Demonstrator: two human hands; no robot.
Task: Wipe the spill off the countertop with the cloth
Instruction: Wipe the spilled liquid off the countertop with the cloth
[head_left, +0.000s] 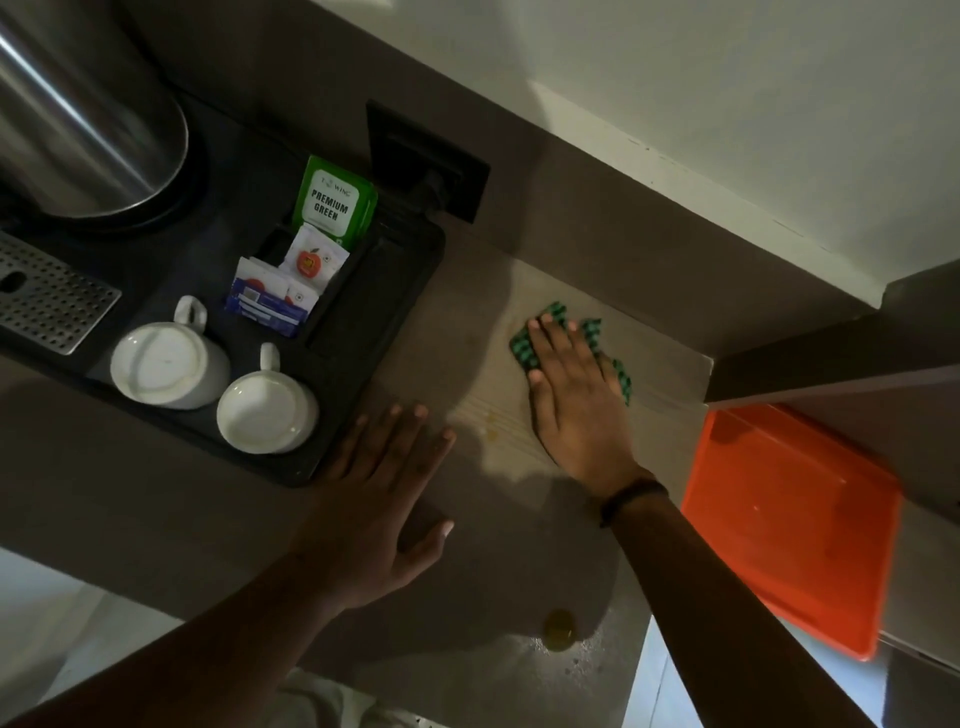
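My right hand (574, 400) lies flat, palm down, pressing a green and black checked cloth (524, 352) onto the light brown countertop (483, 322) near the back wall. The cloth shows only at the fingertips and along the right side of the hand. Faint yellowish drops of the spill (488, 423) sit on the counter between my two hands. A larger yellow blob (559, 630) lies near the front edge. My left hand (379, 499) rests flat on the counter with fingers spread, holding nothing, beside the tray's corner.
A black tray (353, 405) at the left holds two upturned white cups (169, 364) (267, 410) and tea sachets (332, 200). A steel kettle (78, 104) stands behind it. An orange bin (784, 525) sits below the counter's right end. A black wall socket (426, 156) is behind.
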